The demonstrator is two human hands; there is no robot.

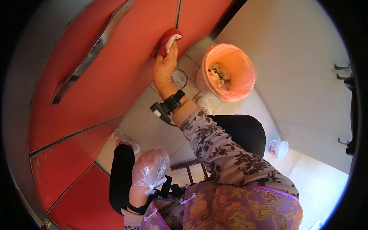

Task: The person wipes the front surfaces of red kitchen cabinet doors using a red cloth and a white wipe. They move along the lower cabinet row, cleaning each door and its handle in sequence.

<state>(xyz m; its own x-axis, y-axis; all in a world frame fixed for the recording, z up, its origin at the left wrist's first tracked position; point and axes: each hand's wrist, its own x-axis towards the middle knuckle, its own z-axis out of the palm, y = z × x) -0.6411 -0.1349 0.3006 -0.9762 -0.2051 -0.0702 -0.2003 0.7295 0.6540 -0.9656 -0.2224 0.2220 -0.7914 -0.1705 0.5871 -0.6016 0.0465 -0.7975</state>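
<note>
My right hand (165, 69) is closed on a red cloth (165, 41) with a white underside. It presses the cloth against the red cabinet front (134, 50), close to the vertical seam between two panels. A black band with a small device is strapped round the right wrist. My left hand (150, 166) is low by my left knee, wrapped in a clear plastic bag (155, 178) knotted at the wrist. The bag and the angle hide its fingers, and I see nothing held in it.
A bin with an orange liner (230, 73) and scraps inside stands right of my right hand. A round floor drain (179, 79) lies beside it. A long metal handle (90, 53) juts from the cabinet. Pale cabinets (299, 84) and a small white tub (279, 149) are at the right.
</note>
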